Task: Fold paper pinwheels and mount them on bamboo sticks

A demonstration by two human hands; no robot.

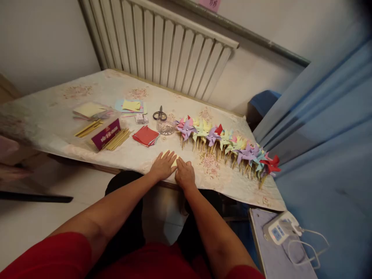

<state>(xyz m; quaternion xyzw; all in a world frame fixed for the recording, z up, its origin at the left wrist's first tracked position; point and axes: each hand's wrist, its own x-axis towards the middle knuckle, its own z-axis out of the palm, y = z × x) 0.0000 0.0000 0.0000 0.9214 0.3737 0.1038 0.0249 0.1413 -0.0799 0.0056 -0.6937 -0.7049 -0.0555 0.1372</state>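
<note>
Purple label (105, 134), pale lettering (109, 136) illegible, left of hands (163, 166) on yellow paper (174, 163)

1. Pale, plain walls (46, 35) meet at a corner behind the desk (49, 116).
2. A cream radiator (158, 46) with upright columns stands against the back wall; a dark pipe (247, 31) slants above it.
3. Part of a pink sheet (211, 4) with dark marks shows at the top edge.
4. The desk wears a pale cloth (221, 186) with faded rose prints.
5. Blue curtains (328, 116) hang down the right side.
6. Beside the desk, a low lilac-topped stand (258, 221) carries a white power strip (280, 232) and looping cable (322, 234).
7. The floor (90, 190) is pale; the light is dim and warm.
</note>
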